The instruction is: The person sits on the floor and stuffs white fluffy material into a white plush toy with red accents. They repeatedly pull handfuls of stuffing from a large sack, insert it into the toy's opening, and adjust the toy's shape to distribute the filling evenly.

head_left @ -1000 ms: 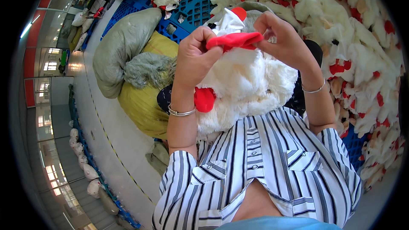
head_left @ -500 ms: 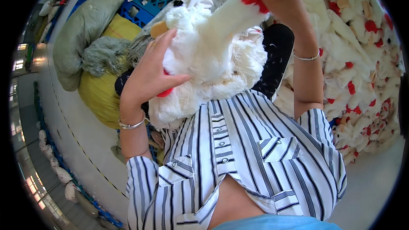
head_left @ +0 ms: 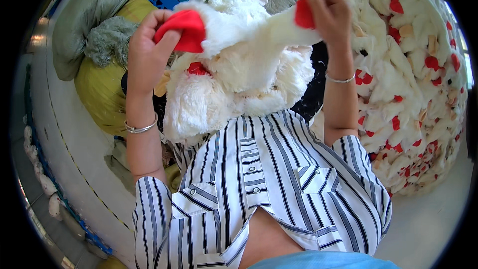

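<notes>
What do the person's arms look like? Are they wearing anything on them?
The left sleeve and right sleeve are white with black and grey stripes, ending around the elbows, so the forearms are bare. A shiny silver-coloured bracelet circles each arm: left, right. The left grip and right grip have no gloves.

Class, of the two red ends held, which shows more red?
The red end in the left hand; the other red end, in the right hand, shows less.
</notes>
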`<action>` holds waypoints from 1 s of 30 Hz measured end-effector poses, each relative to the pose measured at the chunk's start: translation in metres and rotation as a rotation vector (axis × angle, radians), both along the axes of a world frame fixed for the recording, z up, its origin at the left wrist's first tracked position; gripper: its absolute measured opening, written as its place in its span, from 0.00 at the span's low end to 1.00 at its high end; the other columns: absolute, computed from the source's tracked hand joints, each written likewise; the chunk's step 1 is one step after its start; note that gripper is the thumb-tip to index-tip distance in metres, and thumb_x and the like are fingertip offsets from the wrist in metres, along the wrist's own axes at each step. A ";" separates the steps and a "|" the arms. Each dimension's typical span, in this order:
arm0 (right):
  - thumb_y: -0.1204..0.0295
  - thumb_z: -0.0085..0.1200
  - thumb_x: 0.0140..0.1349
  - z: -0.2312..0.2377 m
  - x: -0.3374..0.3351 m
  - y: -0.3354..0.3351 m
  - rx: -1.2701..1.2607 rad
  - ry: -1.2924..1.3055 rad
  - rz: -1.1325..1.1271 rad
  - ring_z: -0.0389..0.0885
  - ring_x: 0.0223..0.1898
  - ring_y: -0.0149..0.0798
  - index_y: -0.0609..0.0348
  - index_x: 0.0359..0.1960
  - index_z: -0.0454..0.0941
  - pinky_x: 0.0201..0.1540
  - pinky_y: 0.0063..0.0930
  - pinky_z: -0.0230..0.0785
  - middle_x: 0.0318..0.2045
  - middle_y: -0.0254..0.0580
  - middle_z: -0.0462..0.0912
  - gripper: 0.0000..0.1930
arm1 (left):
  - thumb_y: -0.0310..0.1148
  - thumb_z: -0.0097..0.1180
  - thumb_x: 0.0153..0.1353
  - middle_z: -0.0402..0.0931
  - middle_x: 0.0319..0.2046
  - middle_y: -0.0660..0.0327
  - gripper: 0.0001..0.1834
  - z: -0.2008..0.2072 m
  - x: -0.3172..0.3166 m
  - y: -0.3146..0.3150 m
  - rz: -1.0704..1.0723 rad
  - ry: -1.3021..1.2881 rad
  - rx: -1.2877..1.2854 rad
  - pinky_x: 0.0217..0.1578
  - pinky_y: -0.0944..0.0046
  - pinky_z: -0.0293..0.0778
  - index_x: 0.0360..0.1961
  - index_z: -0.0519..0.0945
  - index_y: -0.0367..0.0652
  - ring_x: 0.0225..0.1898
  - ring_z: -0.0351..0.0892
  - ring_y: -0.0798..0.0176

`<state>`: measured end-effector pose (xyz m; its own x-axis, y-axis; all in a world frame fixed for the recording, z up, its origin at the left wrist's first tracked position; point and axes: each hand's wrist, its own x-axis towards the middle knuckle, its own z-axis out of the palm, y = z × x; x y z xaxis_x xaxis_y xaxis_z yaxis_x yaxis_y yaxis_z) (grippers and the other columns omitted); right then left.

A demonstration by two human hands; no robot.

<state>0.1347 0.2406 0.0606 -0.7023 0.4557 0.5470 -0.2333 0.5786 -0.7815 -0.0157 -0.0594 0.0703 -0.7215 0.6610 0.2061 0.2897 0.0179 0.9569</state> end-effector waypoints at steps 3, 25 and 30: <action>0.79 0.59 0.57 0.018 -0.007 -0.038 0.159 0.009 0.289 0.69 0.29 0.19 0.63 0.39 0.77 0.32 0.14 0.64 0.34 0.30 0.78 0.08 | 0.22 0.55 0.61 0.77 0.39 0.68 0.10 0.020 0.011 0.027 -0.039 -0.020 0.093 0.42 0.74 0.73 0.44 0.77 0.36 0.39 0.73 0.78; 0.77 0.54 0.62 0.020 -0.014 -0.060 -0.280 0.120 0.139 0.74 0.28 0.23 0.67 0.34 0.78 0.33 0.18 0.69 0.29 0.31 0.80 0.04 | 0.27 0.61 0.61 0.78 0.35 0.71 0.13 0.016 0.011 0.063 -0.172 -0.185 0.133 0.36 0.78 0.70 0.48 0.81 0.40 0.33 0.72 0.81; 0.80 0.63 0.55 0.037 -0.004 -0.071 0.174 0.012 0.135 0.72 0.28 0.23 0.64 0.36 0.79 0.34 0.15 0.66 0.27 0.32 0.74 0.08 | 0.26 0.62 0.60 0.78 0.33 0.72 0.13 0.015 0.018 0.069 -0.203 -0.155 0.117 0.34 0.78 0.70 0.47 0.81 0.40 0.31 0.71 0.82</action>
<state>0.1306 0.1697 0.0978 -0.7439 0.2559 0.6174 -0.3263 0.6670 -0.6698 0.0018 0.0098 0.0852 -0.6058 0.7733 0.1871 0.1264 -0.1386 0.9822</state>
